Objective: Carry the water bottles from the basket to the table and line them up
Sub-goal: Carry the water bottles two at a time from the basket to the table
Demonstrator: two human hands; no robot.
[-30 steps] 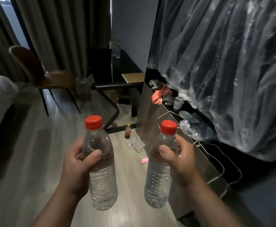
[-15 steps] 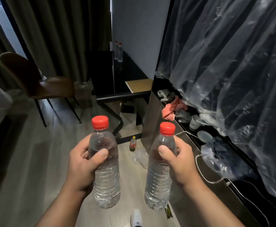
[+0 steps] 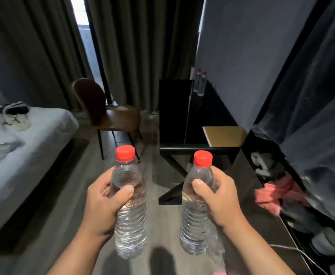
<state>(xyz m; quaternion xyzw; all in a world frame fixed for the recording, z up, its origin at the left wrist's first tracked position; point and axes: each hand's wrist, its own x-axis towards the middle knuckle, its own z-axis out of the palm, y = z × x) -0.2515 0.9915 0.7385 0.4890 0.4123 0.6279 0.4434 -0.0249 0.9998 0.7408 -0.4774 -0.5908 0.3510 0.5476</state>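
I hold two clear water bottles with red caps upright in front of me. My left hand grips the left bottle around its upper body. My right hand grips the right bottle the same way. Ahead stands a black table against the wall, with two more red-capped bottles side by side at its far end. No basket is in view.
A brown chair stands left of the table, before dark curtains. A bed with white bedding runs along the left. On the right, a dark shelf holds pink and dark cloths under plastic sheeting. A tan board lies on the table's near end.
The view has lifted and swung left, bringing the table, the chair and the bed into fuller view. Both hands still hold their bottles upright in the same grip.
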